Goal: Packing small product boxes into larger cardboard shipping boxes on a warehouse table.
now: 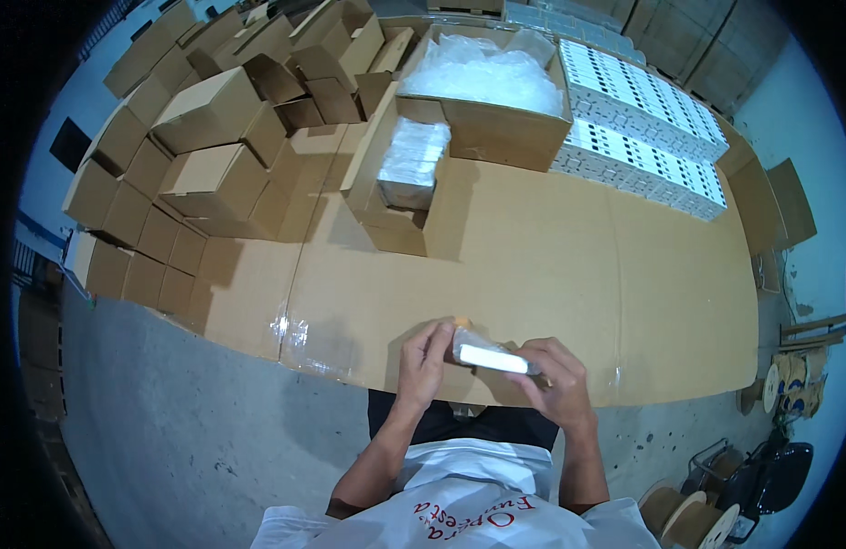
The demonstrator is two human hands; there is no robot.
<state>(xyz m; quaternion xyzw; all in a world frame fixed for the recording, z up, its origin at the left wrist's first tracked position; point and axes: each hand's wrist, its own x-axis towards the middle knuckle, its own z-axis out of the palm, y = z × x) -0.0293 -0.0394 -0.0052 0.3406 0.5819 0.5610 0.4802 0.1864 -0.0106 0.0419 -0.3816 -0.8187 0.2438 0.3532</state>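
Note:
Just over the table's near edge, a slim white block-shaped item in a clear plastic bag (492, 358) is held between my two hands. My left hand (425, 359) pinches its left end, with thumb and fingers closed. At the right end, my right hand (555, 377) grips the bag with bent fingers. A small orange-yellow spot shows by the left fingertips; what it is I cannot make out. Farther off stands an open narrow carton (400, 240), holding a stack of similar plastic-wrapped pieces (414, 160).
Flat cardboard (533, 265) covers the table. A large carton of clear plastic bags (482, 73) stands at the back. White boxes with dark squares (638, 151) are stacked at the back right. Brown cartons (208, 178) fill the left. A black chair (780, 476) and cable spools (693, 522) stand at lower right.

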